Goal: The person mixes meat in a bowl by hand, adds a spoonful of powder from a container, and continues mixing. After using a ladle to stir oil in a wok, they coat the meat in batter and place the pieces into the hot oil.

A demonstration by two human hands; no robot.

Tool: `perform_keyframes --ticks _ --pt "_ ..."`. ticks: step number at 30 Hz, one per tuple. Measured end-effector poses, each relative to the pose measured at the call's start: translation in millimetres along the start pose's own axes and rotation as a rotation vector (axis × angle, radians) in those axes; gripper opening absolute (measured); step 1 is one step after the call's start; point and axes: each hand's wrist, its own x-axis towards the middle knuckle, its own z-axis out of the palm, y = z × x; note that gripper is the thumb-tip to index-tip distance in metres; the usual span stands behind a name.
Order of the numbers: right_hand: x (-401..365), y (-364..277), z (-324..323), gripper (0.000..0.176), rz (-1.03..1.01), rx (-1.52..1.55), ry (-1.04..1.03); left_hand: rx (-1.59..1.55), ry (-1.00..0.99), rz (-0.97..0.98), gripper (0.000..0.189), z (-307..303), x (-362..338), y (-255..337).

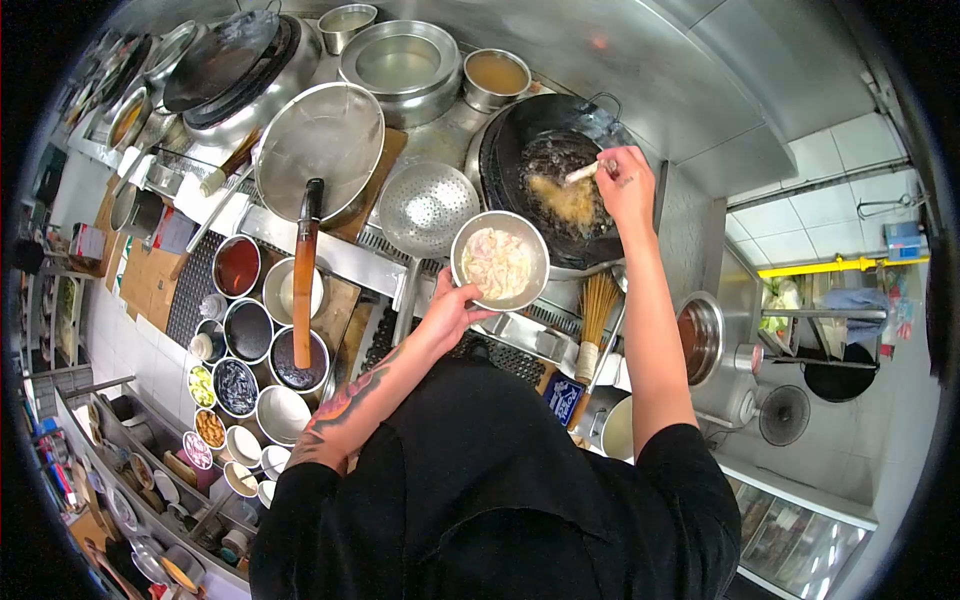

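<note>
My left hand [452, 312] grips the near rim of a metal bowl [540, 282]. Inside it lie pale, wet, coated food pieces [497, 262] that look like raw meat or fish. Over the wok [515, 190] my right hand [628, 187] pinches a pale coated strip of food [582, 172] between its fingertips. Dark oil bubbles in the wok, and a clump of golden frying pieces [562, 203] floats there, just below the strip. The bowl is held beside the wok's near left side.
A perforated ladle [428, 210] and a big mesh strainer [320, 140] with a wooden handle lie left of the wok. Behind stand metal pots [400, 60] of liquid. A bamboo brush [597, 310] stands at the front edge. Several sauce and ingredient containers [248, 330] fill the left side.
</note>
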Motion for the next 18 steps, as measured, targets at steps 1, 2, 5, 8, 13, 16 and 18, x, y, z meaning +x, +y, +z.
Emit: perform_keyframes --ticks 1,2,5,8,13,16,18 --pt "7 20 16 0.015 0.002 -0.090 -0.009 -0.008 0.011 0.011 0.072 -3 -3 0" --pt "12 38 34 0.014 0.005 -0.180 -0.018 -0.009 0.021 0.015 0.071 -6 -7 2" --pt "21 82 88 0.015 0.155 -0.281 -0.125 -0.017 0.058 0.037 0.070 -17 -18 3" --pt "23 103 129 0.014 0.306 -0.336 -0.173 -0.001 0.092 0.047 0.069 -29 -31 8" --pt "29 108 122 0.012 0.554 -0.392 -0.343 0.003 0.164 0.042 0.069 -37 -44 14" --pt "25 98 72 0.014 0.511 -0.317 -0.101 -0.026 0.124 0.074 0.066 -45 -41 12" --pt "11 77 31 0.015 0.469 -0.212 -0.042 -0.024 0.087 0.071 0.067 -43 -37 14"
